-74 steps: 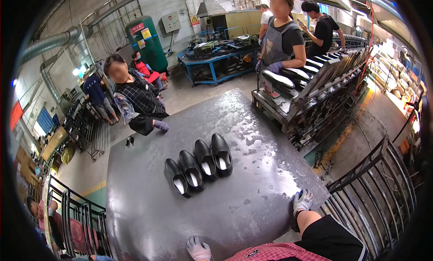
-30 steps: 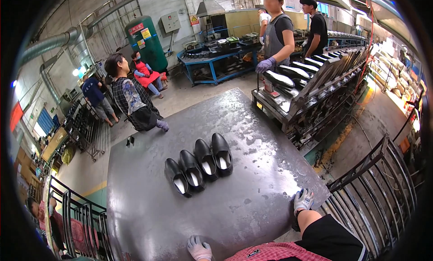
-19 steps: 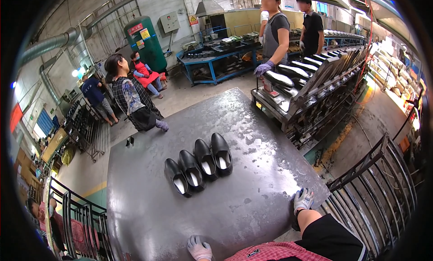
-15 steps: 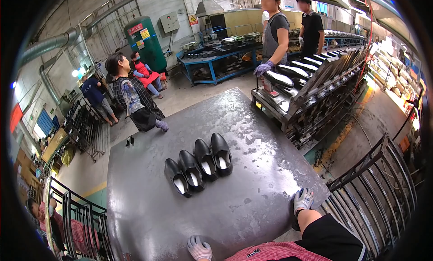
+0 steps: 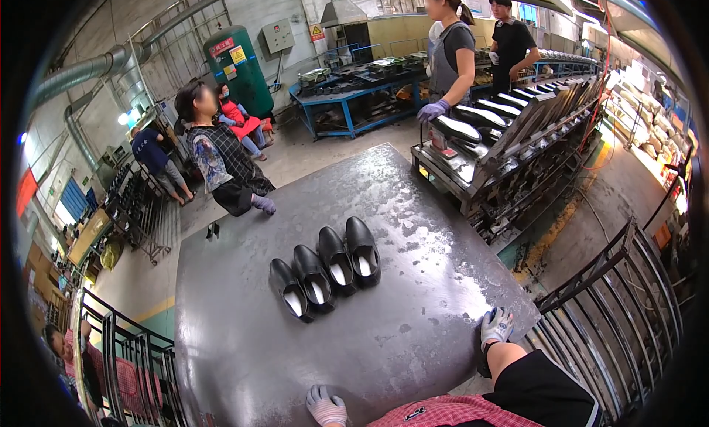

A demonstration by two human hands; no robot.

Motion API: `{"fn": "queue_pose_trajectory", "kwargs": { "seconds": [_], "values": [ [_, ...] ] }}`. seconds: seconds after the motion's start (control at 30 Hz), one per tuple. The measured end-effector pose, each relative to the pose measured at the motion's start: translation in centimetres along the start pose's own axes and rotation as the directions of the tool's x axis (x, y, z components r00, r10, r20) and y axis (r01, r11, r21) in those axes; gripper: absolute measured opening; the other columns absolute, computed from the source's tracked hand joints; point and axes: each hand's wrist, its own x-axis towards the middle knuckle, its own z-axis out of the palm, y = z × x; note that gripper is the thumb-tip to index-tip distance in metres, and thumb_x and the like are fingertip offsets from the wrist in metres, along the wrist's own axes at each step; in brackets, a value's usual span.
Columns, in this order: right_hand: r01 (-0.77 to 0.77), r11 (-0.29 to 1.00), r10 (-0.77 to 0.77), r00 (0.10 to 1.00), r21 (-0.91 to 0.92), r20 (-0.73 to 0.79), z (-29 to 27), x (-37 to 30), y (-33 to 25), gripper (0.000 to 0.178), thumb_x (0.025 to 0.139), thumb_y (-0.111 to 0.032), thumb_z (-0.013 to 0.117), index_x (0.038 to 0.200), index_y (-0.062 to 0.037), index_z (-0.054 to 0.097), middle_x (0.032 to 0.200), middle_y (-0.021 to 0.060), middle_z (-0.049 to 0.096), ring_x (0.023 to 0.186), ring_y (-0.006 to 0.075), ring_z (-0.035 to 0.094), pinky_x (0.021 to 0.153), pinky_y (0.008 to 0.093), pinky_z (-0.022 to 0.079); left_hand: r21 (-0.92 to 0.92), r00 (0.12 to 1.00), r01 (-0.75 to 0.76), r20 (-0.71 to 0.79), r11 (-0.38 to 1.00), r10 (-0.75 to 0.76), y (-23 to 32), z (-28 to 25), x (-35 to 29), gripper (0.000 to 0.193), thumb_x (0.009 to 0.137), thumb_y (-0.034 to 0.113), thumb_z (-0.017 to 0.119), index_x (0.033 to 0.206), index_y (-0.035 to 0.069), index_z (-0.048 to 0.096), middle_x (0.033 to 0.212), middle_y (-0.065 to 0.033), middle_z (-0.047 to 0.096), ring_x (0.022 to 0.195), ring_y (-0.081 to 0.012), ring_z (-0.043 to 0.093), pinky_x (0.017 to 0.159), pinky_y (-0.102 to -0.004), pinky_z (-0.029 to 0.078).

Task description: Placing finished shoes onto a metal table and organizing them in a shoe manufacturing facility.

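My left hand (image 5: 326, 407), in a striped white glove, lies at the table's near edge with its fingers stretched out. On the right, my right hand (image 5: 497, 326), in a pale glove with printed marks, rests on the tabletop near the right corner, fingers apart. Neither holds anything. Beyond them, four black slip-on shoes stand in a slanting row on the dark metal table (image 5: 244, 323): the leftmost shoe (image 5: 282, 274), a second shoe (image 5: 307, 261), a third (image 5: 331, 244) and the rightmost (image 5: 359, 235). Pale insoles show inside the shoes.
A co-worker (image 5: 214, 146) stands at the table's far left, a gloved hand by its edge. At the far right, a rack (image 5: 484, 161) carries shoe forms beside two standing people. Metal railings (image 5: 613, 301) flank the table. A green tank (image 5: 238, 72) stands behind.
My hands and the shoes have stayed in place. The co-worker at the left has turned toward the table. By the rack, one person's head has turned left and another's arm has bent.
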Motion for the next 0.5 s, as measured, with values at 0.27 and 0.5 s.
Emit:
{"fn": "queue_pose_trajectory", "kwargs": {
  "seconds": [0.27,0.5],
  "values": [
    [0.000,1.000,0.000,1.000,-0.012,0.001,-0.18,-0.04,-0.17,0.045,0.092,-0.039,0.057,0.124,-0.0063,0.059,0.137,0.0167,0.053,0.133,0.0399,0.044,0.113,0.0495,0.033,-0.004,1.000,-0.001,-0.021,1.000,0.001,0.08,-0.10,-0.06,0.051,0.086,0.031,0.056,0.129,0.004,0.058,0.139,-0.0192,0.053,0.134,-0.0386,0.041,0.113,-0.0501,0.033],
    [-0.004,1.000,0.003,1.000,-0.009,-0.025,0.30,0.01,0.21,0.046,0.092,-0.039,0.058,0.125,-0.0066,0.059,0.140,0.0164,0.051,0.134,0.0395,0.043,0.113,0.0496,0.033,-0.004,0.999,-0.018,-0.041,1.000,0.018,0.30,-0.24,0.13,0.049,0.086,0.030,0.056,0.127,0.002,0.059,0.138,-0.0202,0.053,0.132,-0.0395,0.043,0.113,-0.0495,0.034]
  ]
}}
